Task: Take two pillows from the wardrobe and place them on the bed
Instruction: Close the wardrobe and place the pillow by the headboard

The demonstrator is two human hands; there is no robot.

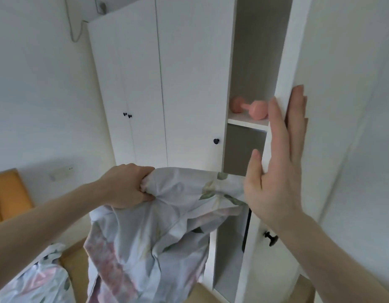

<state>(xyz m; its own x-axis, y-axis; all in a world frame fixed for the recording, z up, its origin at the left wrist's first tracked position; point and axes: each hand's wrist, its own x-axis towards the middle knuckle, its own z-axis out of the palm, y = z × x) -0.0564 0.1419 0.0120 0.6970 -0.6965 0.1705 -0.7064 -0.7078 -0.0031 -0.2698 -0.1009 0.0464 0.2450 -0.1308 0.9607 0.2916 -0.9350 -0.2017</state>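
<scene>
A pale floral pillow [158, 232] hangs in front of the white wardrobe [189, 84], and my left hand [128, 186] grips a bunched corner of its cover. With straight fingers, my right hand [278, 158] lies flat against the edge of the open wardrobe door [333, 106]. The door stands partly open and shows a narrow gap of shelves. A second floral pillow [34, 278] lies low at the left on the bed.
A pink dumbbell [248, 108] rests on a wardrobe shelf [246, 122] inside the gap. Black knobs [270, 237] sit on the doors. An orange headboard [10, 193] stands at the left against the white wall. Wooden floor shows below.
</scene>
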